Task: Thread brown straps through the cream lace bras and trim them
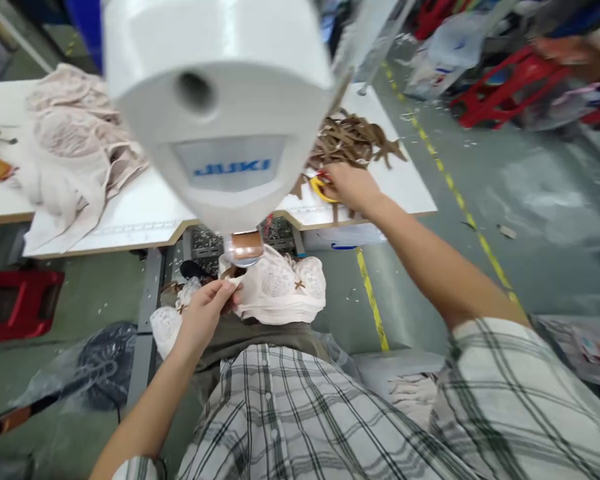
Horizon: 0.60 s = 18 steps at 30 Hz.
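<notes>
My left hand (213,303) pinches the edge of a white lace bra (275,287), just below the head of a sewing machine (225,120) marked JUKI. The bra hangs over my lap, with small brown bows on it. Over on the right side of the table, the fingers of my right hand (350,190) are closed around scissors (323,189) with yellow and red handles. Right behind that hand lies a pile of brown straps (353,137). The blades of the scissors are hard to make out.
Beige lace garments (75,140) are heaped on the left of the white table (140,220). Red plastic stools (25,303) stand on the floor at both sides. A bag of pale pieces lies low at my right. Yellow tape lines (445,177) mark the floor.
</notes>
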Motion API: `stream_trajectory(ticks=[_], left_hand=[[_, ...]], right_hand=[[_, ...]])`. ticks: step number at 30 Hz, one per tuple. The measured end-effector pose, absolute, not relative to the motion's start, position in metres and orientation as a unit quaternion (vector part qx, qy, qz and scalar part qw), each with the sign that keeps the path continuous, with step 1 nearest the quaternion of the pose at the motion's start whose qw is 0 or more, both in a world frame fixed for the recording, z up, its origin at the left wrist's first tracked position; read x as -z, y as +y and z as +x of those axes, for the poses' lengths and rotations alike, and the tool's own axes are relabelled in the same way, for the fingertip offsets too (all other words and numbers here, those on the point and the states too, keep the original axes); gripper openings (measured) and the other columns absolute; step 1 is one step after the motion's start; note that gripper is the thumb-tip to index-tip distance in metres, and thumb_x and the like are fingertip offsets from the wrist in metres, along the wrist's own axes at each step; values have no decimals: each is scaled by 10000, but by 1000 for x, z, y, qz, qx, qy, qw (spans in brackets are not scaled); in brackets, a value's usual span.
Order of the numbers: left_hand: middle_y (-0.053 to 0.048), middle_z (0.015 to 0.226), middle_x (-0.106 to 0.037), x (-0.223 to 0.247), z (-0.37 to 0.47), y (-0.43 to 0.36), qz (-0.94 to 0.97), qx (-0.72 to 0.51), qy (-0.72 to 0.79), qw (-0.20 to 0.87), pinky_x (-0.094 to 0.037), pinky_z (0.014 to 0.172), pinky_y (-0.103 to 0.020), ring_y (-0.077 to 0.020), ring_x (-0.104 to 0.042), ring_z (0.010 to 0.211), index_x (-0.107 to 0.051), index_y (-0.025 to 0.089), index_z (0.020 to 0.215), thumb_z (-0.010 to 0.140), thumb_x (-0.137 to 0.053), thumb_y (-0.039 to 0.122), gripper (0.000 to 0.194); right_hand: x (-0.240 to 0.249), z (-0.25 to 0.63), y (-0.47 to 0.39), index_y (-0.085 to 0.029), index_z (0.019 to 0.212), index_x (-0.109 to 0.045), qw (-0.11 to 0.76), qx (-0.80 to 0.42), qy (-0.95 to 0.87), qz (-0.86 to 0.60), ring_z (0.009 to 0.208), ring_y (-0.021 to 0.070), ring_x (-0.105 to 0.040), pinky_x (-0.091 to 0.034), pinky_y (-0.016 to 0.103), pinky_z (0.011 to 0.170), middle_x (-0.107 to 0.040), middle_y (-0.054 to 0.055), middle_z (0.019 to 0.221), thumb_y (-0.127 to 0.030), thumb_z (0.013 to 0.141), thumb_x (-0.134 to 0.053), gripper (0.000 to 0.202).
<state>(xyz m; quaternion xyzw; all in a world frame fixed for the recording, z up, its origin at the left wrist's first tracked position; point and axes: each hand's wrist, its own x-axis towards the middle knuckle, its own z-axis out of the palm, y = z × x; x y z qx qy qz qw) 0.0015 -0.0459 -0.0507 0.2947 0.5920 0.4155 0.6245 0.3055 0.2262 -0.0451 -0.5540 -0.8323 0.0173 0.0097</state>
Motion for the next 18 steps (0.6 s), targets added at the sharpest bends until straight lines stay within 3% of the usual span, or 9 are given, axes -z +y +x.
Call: stream_trajectory(ticks=[2, 4, 7, 12, 18], left_hand=[[-21, 733, -629, 52, -2, -47, 263, -434, 567, 649, -427, 610, -225, -105, -525, 634, -709, 146, 853, 812, -715, 493, 350], [-21, 750, -631, 52, -5, -48, 233, -454, 538, 671, -391, 565, -211, -78, -481, 589, -707, 141, 833, 819, -719, 458, 317], [-22, 764, -622, 52, -9, -49, 204, -474, 506, 692, -343, 526, -204, -59, -432, 566, -710, 135, 825, 829, -721, 409, 275], [-19, 764, -620, 50, -7, -49, 208, -478, 501, 691, -359, 544, -211, -64, -446, 579, -716, 146, 859, 854, -704, 390, 244], [-19, 747, -607, 44, -1, -50, 284, -439, 530, 667, -355, 564, -222, -80, -441, 601, -676, 148, 768, 897, -630, 409, 294]], right_hand=[[38, 312, 195, -10, 1304, -547, 39, -11, -821, -569, 1074, 234, -607, -406, 326, 778, -633, 217, 1196, -351, 976, -403, 495], [32, 318, 152, -113, 1195, -636, 110, -32, -799, -590, 900, 185, -630, -418, 310, 714, -693, 150, 1026, -396, 923, -542, 404], [28, 318, 73, -206, 1164, -635, 129, -147, -824, -532, 697, 158, -610, -462, 292, 597, -691, 106, 976, -343, 810, -713, 387], [36, 280, -20, -242, 1161, -591, 141, -203, -884, -397, 868, 231, -677, -541, 351, 655, -679, 88, 1096, -375, 890, -630, 304], [45, 243, -21, -218, 1186, -585, 174, -221, -880, -383, 953, 228, -677, -555, 350, 715, -685, 83, 1153, -363, 909, -633, 316]])
